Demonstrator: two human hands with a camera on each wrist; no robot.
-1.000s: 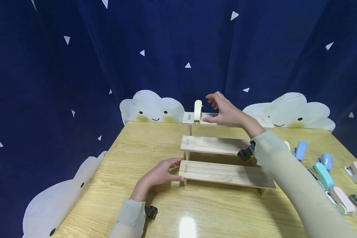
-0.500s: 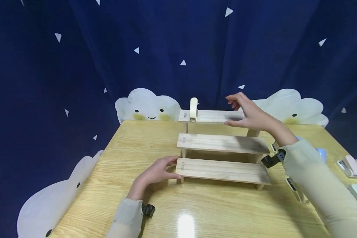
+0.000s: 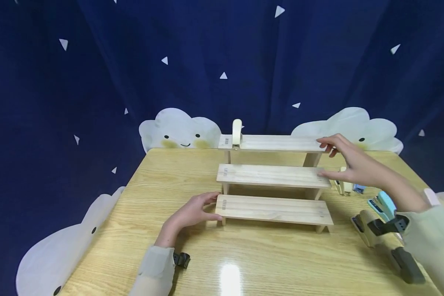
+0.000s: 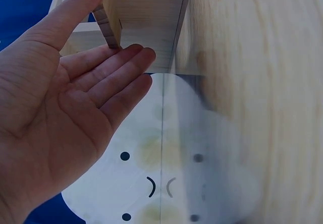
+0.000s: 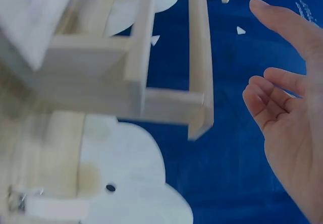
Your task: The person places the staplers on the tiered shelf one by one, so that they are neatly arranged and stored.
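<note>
A three-tier wooden display rack (image 3: 274, 209) stands on the table. A cream stapler (image 3: 237, 132) sits near the left end of its top board. My left hand (image 3: 191, 211) holds the left end of the lowest board, thumb at the front edge and fingers toward the back edge. In the left wrist view, the board's end (image 4: 107, 24) lies between thumb and index finger. My right hand (image 3: 349, 164) is beside the rack's right end, thumb and fingers apart with nothing between them. The right wrist view shows a gap between that hand (image 5: 290, 103) and the boards.
Several staplers lie on the right of the table, among them a cream one (image 3: 345, 184), a blue one (image 3: 359, 188), a turquoise one (image 3: 385, 204) and a dark grey one (image 3: 407, 263). My right forearm covers part of them. A dark blue curtain (image 3: 192, 53) hangs behind.
My right hand has moved from beside the cream stapler on the top board rightward and down to the rack's right end. The left hand stays at the lowest board; the view has shifted slightly.
</note>
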